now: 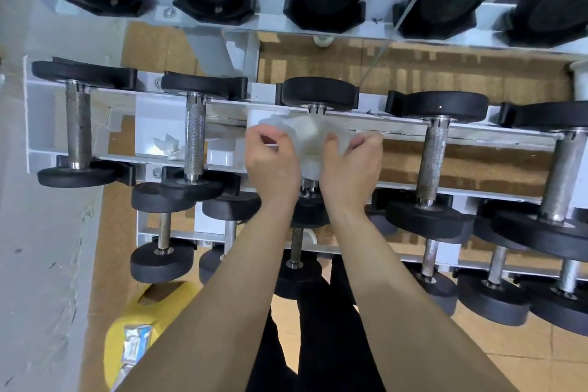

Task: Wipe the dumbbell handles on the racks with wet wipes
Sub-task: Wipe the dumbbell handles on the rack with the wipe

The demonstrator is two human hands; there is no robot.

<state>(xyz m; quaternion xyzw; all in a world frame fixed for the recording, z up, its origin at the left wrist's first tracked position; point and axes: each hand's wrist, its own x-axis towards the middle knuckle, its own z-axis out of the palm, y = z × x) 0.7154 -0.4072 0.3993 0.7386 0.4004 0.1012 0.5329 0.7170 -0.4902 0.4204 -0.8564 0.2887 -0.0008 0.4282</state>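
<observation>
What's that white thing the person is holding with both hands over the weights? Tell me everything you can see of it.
It is a white wet wipe, a thin, soft-looking sheet, crumpled and bunched. The left hand pinches its left side and the right hand its right. It lies over a dumbbell handle on the white rack, hiding all but the handle's near end. Whether it wraps fully round the handle cannot be told.
</observation>
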